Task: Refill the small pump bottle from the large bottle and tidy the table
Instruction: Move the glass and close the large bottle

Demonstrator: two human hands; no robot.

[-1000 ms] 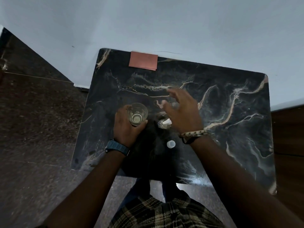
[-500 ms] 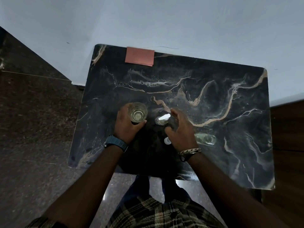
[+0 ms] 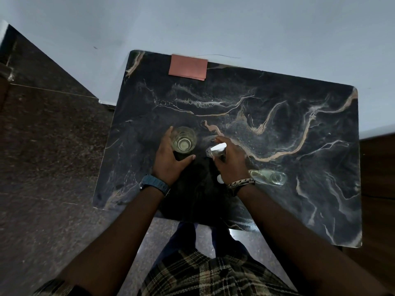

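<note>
While the left hand (image 3: 171,155) stays curled on the open large bottle (image 3: 183,139), I note the right hand (image 3: 232,161) has closed on the pump bottle (image 3: 218,151).

Half a second ago it only reached there. Bottle stands just right of the large one; pump on. Cap (image 3: 220,179) and clear bottle (image 3: 268,177) lie right on counter (image 3: 299,135); tidying remains.

Large bottle (image 3: 183,139) is held upright on the worktop (image 3: 277,129) by the left hand (image 3: 171,159), mouth uncapped. Small pump bottle (image 3: 218,151) is gripped by the right hand (image 3: 232,161). A clear bottle (image 3: 269,177) is laid flat beside the right wrist; white cap (image 3: 220,179) near it. Pink card (image 3: 188,66) at far edge.
</note>
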